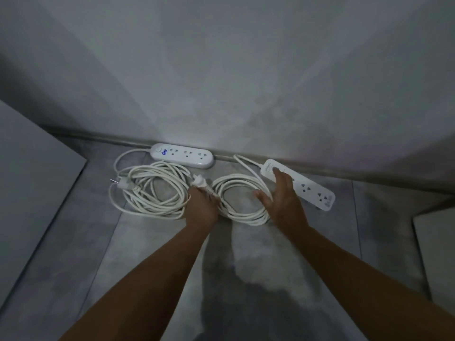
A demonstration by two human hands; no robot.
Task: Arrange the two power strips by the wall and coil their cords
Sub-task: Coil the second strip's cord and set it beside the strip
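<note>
Two white power strips lie on the grey floor along the wall. The left, rounded strip (182, 155) sits against the skirting, and its cord (150, 190) lies coiled in front of it with a plug (122, 185) on top. The right, flat strip (310, 188) lies at an angle. Its cord (242, 203) is coiled between my hands. My left hand (200, 209) grips the left side of this coil, where its plug (200, 183) sticks out. My right hand (283, 195) is spread open, fingers resting on the right strip's near end and thumb at the coil's right edge.
The grey wall (226, 82) and its skirting (344, 172) run across the back. A pale panel (29, 188) stands on the left, and another pale edge (435, 254) shows at the right. Grey floor tiles (147, 254) lie in front of the cords.
</note>
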